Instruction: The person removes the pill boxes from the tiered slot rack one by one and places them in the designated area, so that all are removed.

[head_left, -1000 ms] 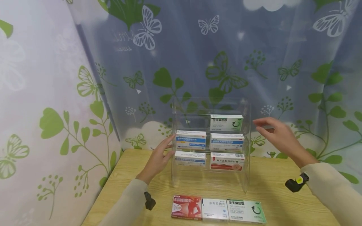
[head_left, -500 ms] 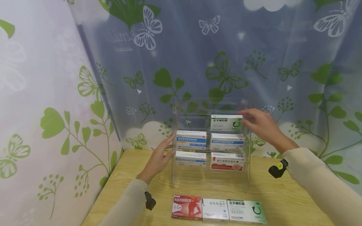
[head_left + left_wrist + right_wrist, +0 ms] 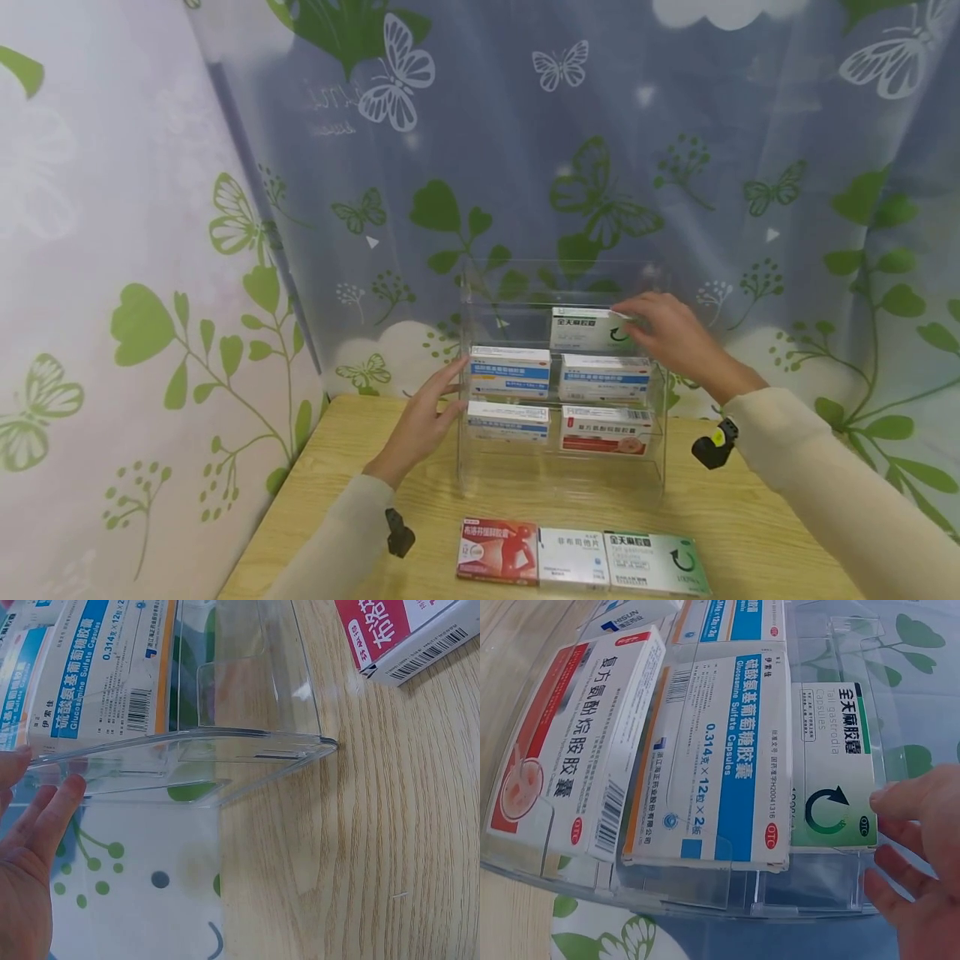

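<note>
A clear acrylic tiered rack (image 3: 562,479) stands on the table, bearing several medicine boxes. My left hand (image 3: 422,421) touches its left side panel with fairly straight fingers, also visible at the edge in the left wrist view. At the top right tier, my right hand (image 3: 667,337) touches the right end and top edge of a green-and-white medicine box (image 3: 581,329); its fingertips meet that box in the right wrist view. Below are two blue-and-white boxes, left (image 3: 510,372) and right (image 3: 604,379). The bottom tier holds another blue-and-white box (image 3: 508,423) and a red-and-white box (image 3: 606,432).
Before the rack, a red box (image 3: 497,552), a white box (image 3: 573,558) and a green-and-white box (image 3: 656,564) lie in a row on the wooden table (image 3: 360,533). A patterned curtain (image 3: 495,108) hangs behind, and another covers the left side.
My right hand has moved left from beside the rack to the top green-and-white box. That box has shifted slightly left on its tier. The left hand has stayed at the rack's side.
</note>
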Available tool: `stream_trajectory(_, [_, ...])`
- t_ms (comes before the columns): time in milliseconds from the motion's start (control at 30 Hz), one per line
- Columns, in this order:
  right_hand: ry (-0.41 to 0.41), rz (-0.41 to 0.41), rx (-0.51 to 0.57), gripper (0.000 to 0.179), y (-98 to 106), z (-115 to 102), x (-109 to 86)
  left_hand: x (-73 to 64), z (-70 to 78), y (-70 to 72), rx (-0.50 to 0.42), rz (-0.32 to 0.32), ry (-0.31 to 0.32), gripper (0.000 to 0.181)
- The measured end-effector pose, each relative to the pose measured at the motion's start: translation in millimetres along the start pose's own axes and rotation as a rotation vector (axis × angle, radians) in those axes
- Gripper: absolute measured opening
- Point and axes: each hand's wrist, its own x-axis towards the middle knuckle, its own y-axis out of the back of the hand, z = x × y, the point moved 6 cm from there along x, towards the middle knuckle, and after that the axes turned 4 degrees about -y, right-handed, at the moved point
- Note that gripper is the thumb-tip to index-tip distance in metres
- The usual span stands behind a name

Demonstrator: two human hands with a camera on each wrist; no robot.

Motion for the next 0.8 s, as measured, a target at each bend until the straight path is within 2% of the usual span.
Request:
stream_trajectory(167, [0.009, 0.011, 0.032, 0.032, -5, 0, 1.1, -0.9, 0.1, -0.5, -0.004, -0.003, 0.003, 0.074])
stream_trajectory(467, [-0.068, -0.012, 0.053, 0.035, -9, 8, 6.6, 0.1, 1.6, -0.6, -0.018, -0.003, 0.003, 0.073])
stream_trajectory(567, [-0.044, 0.069, 0.056, 0.033, -3, 6, 6.5, 0.6, 2.7, -0.3, -0.022, -0.003, 0.000, 0.074])
stream_trajectory(700, [0.034, 0.242, 0.075, 0.029, 16, 0, 4.6, 0.8, 2.7, -0.3, -0.024, -0.010, 0.010, 0.074])
stream_trajectory(800, [0.062, 0.298, 0.117, 0.029, 33, -2, 1.8, 0.8, 1.2, -0.8, -0.019, -0.014, 0.018, 0.075])
